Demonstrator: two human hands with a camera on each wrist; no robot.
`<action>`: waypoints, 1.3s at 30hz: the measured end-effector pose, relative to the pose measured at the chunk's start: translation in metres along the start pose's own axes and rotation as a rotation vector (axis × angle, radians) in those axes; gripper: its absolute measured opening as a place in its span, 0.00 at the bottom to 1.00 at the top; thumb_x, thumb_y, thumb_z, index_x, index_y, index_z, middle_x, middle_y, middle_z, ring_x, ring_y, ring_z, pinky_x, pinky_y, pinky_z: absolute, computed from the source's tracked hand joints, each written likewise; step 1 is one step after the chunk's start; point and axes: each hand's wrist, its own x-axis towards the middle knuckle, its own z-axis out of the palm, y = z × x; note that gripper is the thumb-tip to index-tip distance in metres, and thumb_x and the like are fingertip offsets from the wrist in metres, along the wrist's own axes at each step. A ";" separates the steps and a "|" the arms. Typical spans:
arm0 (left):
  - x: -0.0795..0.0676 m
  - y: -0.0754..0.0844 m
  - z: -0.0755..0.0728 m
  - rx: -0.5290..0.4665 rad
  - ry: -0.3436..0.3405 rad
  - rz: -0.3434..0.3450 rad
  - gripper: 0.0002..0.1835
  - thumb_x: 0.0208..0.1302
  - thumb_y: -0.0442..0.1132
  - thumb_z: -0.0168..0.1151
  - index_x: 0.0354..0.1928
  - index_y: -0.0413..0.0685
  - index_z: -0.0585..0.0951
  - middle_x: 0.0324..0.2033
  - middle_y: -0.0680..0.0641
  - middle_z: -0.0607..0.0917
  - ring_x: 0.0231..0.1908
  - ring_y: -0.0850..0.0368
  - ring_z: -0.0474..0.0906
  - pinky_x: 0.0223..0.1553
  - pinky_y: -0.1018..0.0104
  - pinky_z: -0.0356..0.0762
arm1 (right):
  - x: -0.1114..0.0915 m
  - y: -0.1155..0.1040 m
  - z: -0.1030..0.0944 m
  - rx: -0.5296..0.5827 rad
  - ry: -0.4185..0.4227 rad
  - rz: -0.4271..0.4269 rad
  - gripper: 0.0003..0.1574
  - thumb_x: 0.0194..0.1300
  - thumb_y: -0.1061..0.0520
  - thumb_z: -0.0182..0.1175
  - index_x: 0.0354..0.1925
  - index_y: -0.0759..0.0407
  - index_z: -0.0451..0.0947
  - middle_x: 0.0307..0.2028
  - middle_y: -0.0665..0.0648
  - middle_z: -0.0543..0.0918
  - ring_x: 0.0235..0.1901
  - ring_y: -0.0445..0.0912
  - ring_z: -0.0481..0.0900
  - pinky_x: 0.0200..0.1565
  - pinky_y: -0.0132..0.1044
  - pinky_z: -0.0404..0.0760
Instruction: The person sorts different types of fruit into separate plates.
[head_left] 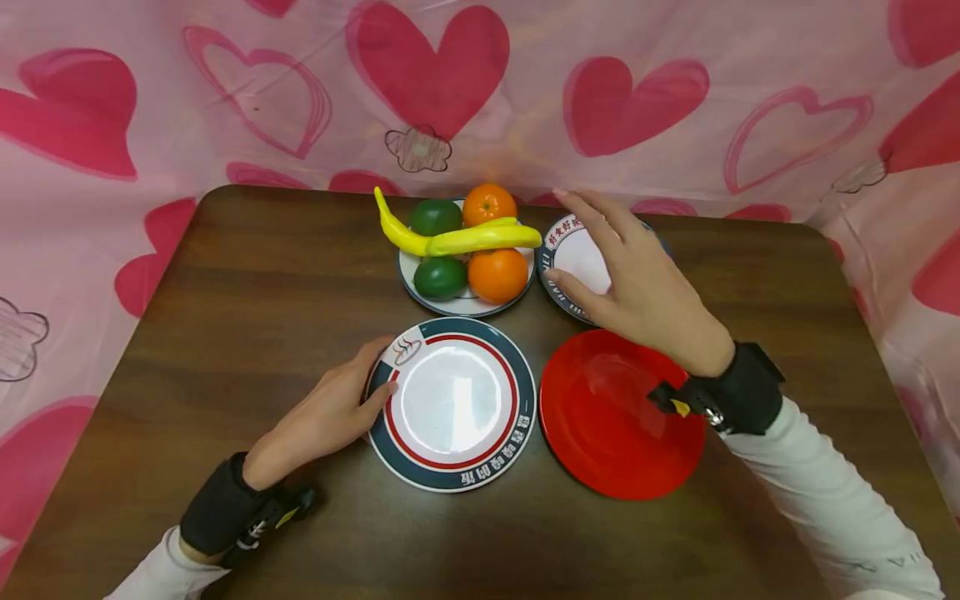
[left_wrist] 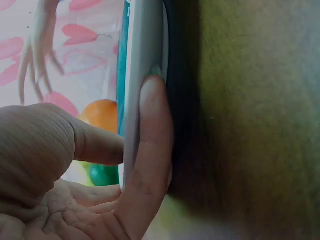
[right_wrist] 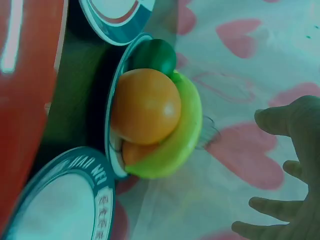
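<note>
My left hand (head_left: 330, 412) pinches the left rim of a white plate (head_left: 450, 400) with a dark teal border and a red ring. The left wrist view shows the thumb on its upper face and fingers beneath, the rim edge-on. In the head view my right hand (head_left: 648, 287) appears over the back-right plate (head_left: 555, 237), fingers spread and holding nothing. That plate is white with a dark lettered border, partly hidden by the hand. A red plate (head_left: 618, 425) lies in front of it, partly covered by the right wrist.
A fruit plate (head_left: 408, 271) at the back middle holds two yellow bananas (head_left: 480, 239) lying over two oranges (head_left: 498, 275) and two green fruits (head_left: 440, 277). The brown table (head_left: 247, 333) meets a pink heart-patterned cloth (head_left: 525, 108) behind.
</note>
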 end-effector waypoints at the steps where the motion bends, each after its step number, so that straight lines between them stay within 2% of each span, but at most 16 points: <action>1: 0.001 0.000 0.001 0.003 0.003 0.004 0.39 0.66 0.48 0.59 0.74 0.49 0.55 0.67 0.38 0.70 0.61 0.40 0.73 0.54 0.49 0.75 | 0.008 0.000 0.005 -0.005 -0.012 -0.015 0.52 0.61 0.38 0.61 0.77 0.42 0.50 0.73 0.55 0.61 0.68 0.52 0.63 0.63 0.55 0.69; 5: 0.002 -0.001 0.002 -0.001 0.007 0.011 0.38 0.66 0.45 0.60 0.74 0.50 0.56 0.67 0.37 0.70 0.62 0.39 0.72 0.54 0.49 0.75 | 0.039 -0.001 0.026 -0.018 -0.087 -0.061 0.51 0.62 0.36 0.59 0.77 0.42 0.50 0.71 0.58 0.63 0.67 0.53 0.62 0.65 0.53 0.67; 9: 0.003 0.000 0.003 0.000 0.002 0.006 0.38 0.66 0.44 0.59 0.74 0.50 0.56 0.67 0.37 0.69 0.62 0.38 0.72 0.54 0.48 0.75 | 0.059 -0.001 0.049 -0.033 -0.177 -0.071 0.51 0.61 0.34 0.59 0.76 0.45 0.53 0.69 0.61 0.63 0.66 0.55 0.60 0.63 0.54 0.66; 14: 0.005 0.001 0.004 0.005 -0.006 -0.003 0.37 0.67 0.44 0.59 0.75 0.50 0.55 0.67 0.37 0.69 0.62 0.38 0.72 0.54 0.47 0.74 | 0.073 0.003 0.070 -0.039 -0.219 -0.101 0.49 0.62 0.31 0.56 0.74 0.48 0.58 0.67 0.62 0.64 0.68 0.56 0.57 0.63 0.55 0.63; 21: 0.006 0.001 0.004 0.007 -0.017 -0.005 0.37 0.67 0.43 0.58 0.75 0.50 0.55 0.67 0.36 0.68 0.57 0.41 0.74 0.53 0.47 0.75 | 0.081 0.007 0.085 -0.005 -0.257 -0.097 0.42 0.64 0.31 0.53 0.69 0.49 0.66 0.67 0.60 0.66 0.69 0.57 0.57 0.64 0.55 0.61; 30: 0.004 0.000 0.004 0.008 0.009 0.005 0.37 0.67 0.43 0.58 0.74 0.51 0.55 0.67 0.37 0.68 0.60 0.40 0.73 0.54 0.47 0.75 | 0.085 0.005 0.086 -0.013 -0.233 -0.143 0.37 0.68 0.36 0.51 0.65 0.57 0.69 0.66 0.59 0.67 0.69 0.54 0.56 0.66 0.54 0.58; 35: 0.002 -0.001 0.004 0.011 0.007 -0.004 0.37 0.67 0.45 0.58 0.74 0.51 0.55 0.68 0.38 0.68 0.62 0.39 0.72 0.55 0.47 0.74 | 0.083 -0.002 0.075 -0.099 -0.156 -0.226 0.35 0.70 0.38 0.50 0.65 0.58 0.68 0.66 0.60 0.68 0.69 0.55 0.57 0.64 0.53 0.59; 39: 0.000 -0.002 0.005 0.011 0.016 -0.001 0.37 0.67 0.44 0.58 0.75 0.51 0.55 0.68 0.37 0.68 0.62 0.39 0.71 0.55 0.47 0.74 | 0.076 -0.012 0.060 -0.148 -0.095 -0.265 0.35 0.72 0.38 0.45 0.64 0.59 0.66 0.60 0.59 0.72 0.64 0.55 0.62 0.61 0.51 0.61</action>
